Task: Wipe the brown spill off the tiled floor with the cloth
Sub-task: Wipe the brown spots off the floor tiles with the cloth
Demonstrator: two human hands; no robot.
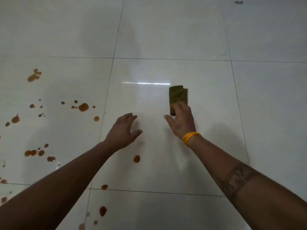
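resting its fingers on the near end of the folded cloth (178,95), well right of the brown spill (83,107), the right hand (181,121) risks smearing drops sideways; the left hand (123,130) hovers empty, fingers spread.

Indoor room of unclear kind, glossy pale tiled floor (166,39) with thin grout lines, reflected strip light (146,83)

Open tiled floor (166,39) around cloth (178,95)

The cloth (178,96) lies on the floor (166,30), well right of the spill (83,107).
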